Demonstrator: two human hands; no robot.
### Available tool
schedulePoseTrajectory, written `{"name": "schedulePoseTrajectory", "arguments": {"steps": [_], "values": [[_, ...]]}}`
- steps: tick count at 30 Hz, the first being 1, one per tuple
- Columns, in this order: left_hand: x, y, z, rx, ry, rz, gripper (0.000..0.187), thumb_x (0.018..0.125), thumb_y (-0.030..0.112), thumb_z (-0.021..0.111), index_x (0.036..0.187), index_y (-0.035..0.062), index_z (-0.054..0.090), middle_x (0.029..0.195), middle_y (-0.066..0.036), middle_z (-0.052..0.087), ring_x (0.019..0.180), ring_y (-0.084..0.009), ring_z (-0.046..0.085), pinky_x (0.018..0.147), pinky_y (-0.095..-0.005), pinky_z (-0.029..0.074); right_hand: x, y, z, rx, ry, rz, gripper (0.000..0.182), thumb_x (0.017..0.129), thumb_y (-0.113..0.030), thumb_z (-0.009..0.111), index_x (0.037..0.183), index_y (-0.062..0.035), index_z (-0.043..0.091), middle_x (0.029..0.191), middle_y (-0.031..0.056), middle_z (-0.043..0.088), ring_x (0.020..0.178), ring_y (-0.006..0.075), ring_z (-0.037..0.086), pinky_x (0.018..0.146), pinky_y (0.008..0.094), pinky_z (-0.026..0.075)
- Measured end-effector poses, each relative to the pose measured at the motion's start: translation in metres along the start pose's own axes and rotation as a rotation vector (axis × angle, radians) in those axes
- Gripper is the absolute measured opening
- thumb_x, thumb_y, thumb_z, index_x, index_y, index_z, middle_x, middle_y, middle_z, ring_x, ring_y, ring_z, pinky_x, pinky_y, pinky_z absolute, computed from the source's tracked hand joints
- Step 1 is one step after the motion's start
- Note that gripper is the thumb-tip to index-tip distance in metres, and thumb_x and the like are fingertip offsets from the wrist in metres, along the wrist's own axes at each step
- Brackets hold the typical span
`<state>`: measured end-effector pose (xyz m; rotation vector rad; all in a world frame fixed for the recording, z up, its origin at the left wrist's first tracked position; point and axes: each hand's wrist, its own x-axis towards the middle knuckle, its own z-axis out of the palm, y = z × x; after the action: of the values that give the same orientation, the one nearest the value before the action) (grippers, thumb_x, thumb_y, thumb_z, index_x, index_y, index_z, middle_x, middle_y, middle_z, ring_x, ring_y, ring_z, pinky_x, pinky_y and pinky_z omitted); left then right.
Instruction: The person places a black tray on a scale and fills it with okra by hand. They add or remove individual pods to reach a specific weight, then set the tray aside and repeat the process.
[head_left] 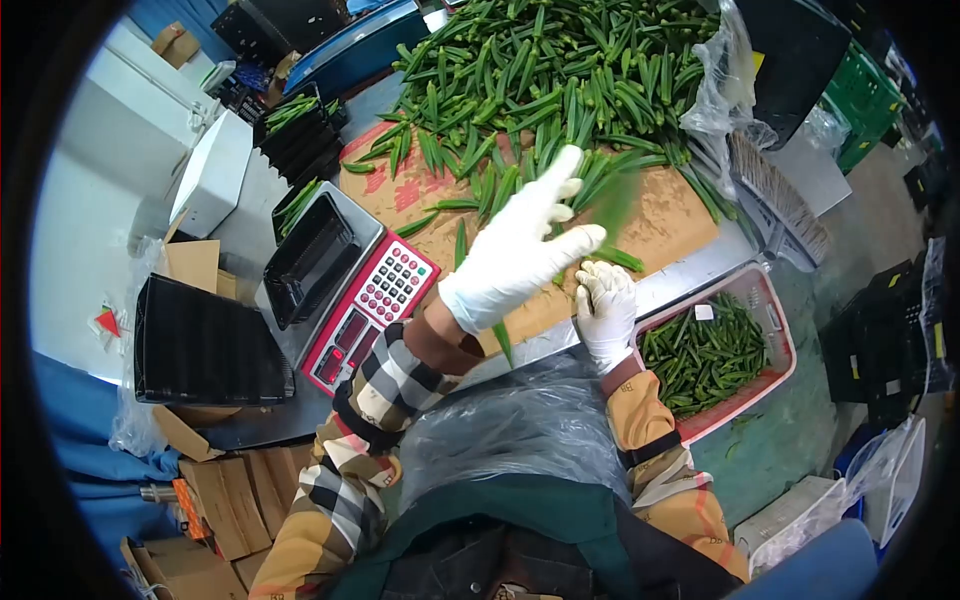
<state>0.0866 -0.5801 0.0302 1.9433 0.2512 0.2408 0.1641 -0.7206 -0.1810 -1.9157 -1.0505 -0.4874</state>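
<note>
Just beyond the left hand's spread fingers, blurred okra pod.

Head-worn view, steeply downward, close

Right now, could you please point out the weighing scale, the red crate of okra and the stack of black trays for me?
weighing scale point(385, 290): head view, on its red keypad.
red crate point(775, 325): head view, on its right rim.
stack of black trays point(205, 345): head view, on the top tray's side.

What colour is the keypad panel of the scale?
Red, with white keys, on the scale; the head view shows it.
</note>
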Motion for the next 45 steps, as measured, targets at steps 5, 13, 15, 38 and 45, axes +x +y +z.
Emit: {"name": "schedulePoseTrajectory", "arguments": {"steps": [5,13,15,38,45], "values": [[-0.014,-0.041,-0.023,0.672,-0.030,0.290,0.027,0.094,0.015,0.069,0.120,0.0065,0.072,0.109,-0.015,0.071,0.105,-0.0341,0.066,0.093,-0.0411,0.052,-0.006,0.001,-0.015,0.130,0.108,0.088,0.029,0.078,0.000,0.073,0.105,-0.0098,0.072,0.113,0.0081,0.072,0.111,0.0320,0.064,0.101,0.0442,0.049],[-0.073,-0.123,-0.020,1.106,-0.279,0.353,0.017,0.084,0.010,0.064,0.099,0.0087,0.072,0.094,-0.010,0.068,0.092,-0.0319,0.064,0.083,-0.0441,0.051,0.031,0.038,-0.023,-0.159,-0.085,0.111,0.043,0.082,-0.015,0.075,0.125,-0.0113,0.070,0.121,0.0085,0.068,0.118,0.0313,0.058,0.103,0.0464,0.044],[-0.067,-0.117,-0.019,1.149,-0.361,0.192,0.016,0.089,0.012,0.062,0.100,0.0084,0.071,0.094,-0.012,0.067,0.096,-0.0333,0.064,0.088,-0.0442,0.050,0.037,0.044,-0.028,-0.168,-0.184,0.117,0.043,0.082,-0.018,0.076,0.123,-0.0120,0.071,0.113,0.0089,0.068,0.111,0.0314,0.060,0.099,0.0448,0.046],[0.017,-0.130,0.037,0.570,0.098,-0.117,0.058,0.087,0.022,0.076,0.139,0.0059,0.055,0.115,-0.018,0.071,0.108,-0.0352,0.069,0.093,-0.0428,0.055,0.126,0.077,0.021,0.454,-0.171,0.677,0.041,0.091,-0.024,0.074,0.123,0.0015,0.066,0.107,0.0176,0.073,0.098,0.0294,0.072,0.085,0.0382,0.056],[0.056,-0.127,-0.057,0.384,0.460,-0.213,0.021,0.087,0.016,0.073,0.103,0.0038,0.069,0.095,-0.021,0.072,0.090,-0.0350,0.071,0.079,-0.0410,0.054,0.185,0.022,0.049,-0.320,-0.497,0.679,0.106,0.080,-0.044,0.088,0.155,0.0048,0.029,0.131,0.0195,0.056,0.119,0.0343,0.062,0.095,0.0440,0.057]]}}
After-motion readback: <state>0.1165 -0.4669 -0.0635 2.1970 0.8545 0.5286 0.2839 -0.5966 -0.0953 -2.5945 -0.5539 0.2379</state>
